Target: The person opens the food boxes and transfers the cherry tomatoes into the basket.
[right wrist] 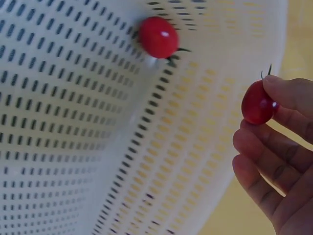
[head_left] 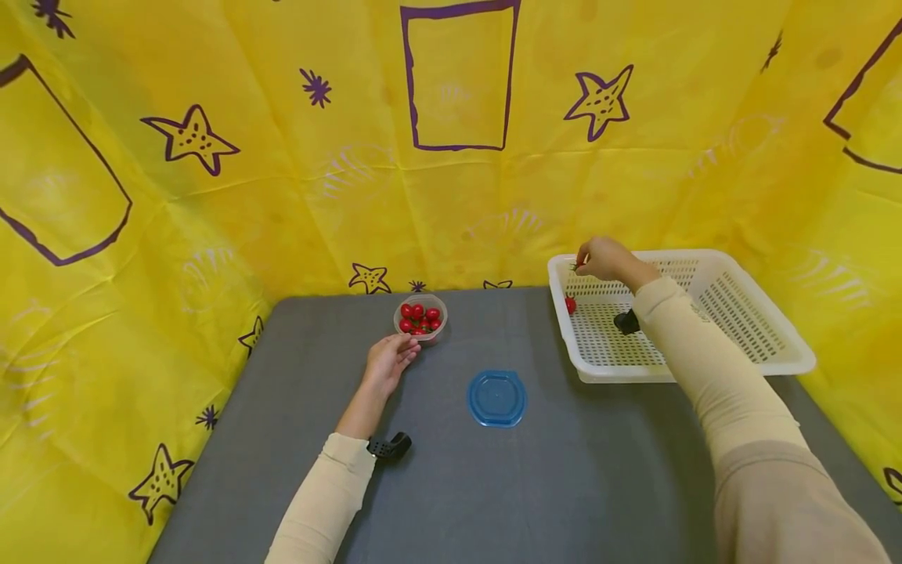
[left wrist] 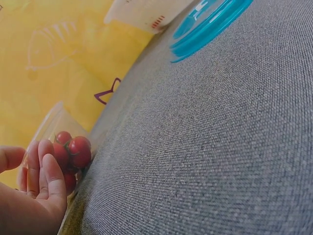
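Observation:
My right hand [head_left: 609, 260] pinches a cherry tomato [right wrist: 257, 103] with a green stem between thumb and fingers. It is over the far left corner of a white perforated basket [head_left: 782, 364]. Another cherry tomato [right wrist: 159, 37] lies inside, against the basket's left wall. My left hand [head_left: 389, 362] is at the near side of a small clear container [left wrist: 61, 117], its fingers loosely bent and the thumb apart. Whether the fingertips touch the container I cannot tell. Several red cherry tomatoes [head_left: 418, 312] fill that container.
A blue lid [head_left: 496, 399] lies flat on the grey tabletop [head_left: 564, 486] between the container and the basket. Behind and beside the table hangs a yellow patterned cloth [head_left: 451, 204]. Black wrist straps [head_left: 390, 446] sit on both forearms.

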`<state>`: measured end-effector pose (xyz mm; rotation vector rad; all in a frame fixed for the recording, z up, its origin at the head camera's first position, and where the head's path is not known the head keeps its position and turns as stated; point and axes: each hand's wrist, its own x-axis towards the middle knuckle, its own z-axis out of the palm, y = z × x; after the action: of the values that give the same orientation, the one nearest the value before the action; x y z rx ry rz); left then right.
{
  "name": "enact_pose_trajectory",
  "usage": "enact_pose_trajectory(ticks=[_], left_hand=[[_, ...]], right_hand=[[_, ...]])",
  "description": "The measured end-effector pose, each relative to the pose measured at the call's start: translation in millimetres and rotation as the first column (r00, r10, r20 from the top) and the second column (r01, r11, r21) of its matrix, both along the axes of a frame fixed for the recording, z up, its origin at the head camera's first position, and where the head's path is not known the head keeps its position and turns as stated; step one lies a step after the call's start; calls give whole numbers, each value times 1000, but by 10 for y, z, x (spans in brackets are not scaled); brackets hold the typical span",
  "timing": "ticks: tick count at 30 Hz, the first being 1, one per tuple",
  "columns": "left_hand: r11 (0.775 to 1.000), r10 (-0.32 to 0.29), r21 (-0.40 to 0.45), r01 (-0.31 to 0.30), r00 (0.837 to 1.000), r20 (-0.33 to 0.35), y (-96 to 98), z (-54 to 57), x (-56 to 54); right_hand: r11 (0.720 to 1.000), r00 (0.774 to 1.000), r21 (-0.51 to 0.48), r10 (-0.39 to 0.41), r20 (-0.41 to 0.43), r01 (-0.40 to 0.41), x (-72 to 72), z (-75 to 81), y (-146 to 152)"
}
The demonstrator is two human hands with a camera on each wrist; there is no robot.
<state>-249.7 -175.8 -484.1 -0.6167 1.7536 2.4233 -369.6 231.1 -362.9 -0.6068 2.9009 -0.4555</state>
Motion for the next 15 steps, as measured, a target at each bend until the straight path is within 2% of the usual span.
enact_pose_trajectory(ticks=[8, 15], left_hand=[[1000, 6, 20, -6, 1000, -8, -8, -24, -2], [1000, 1, 9, -1, 1000, -12, -12, -29, -7]], right_hand=[[998, 999, 62, -21, 40, 18, -18, -270, 48], [997, 997, 70, -45, 64, 41, -45, -421, 61]])
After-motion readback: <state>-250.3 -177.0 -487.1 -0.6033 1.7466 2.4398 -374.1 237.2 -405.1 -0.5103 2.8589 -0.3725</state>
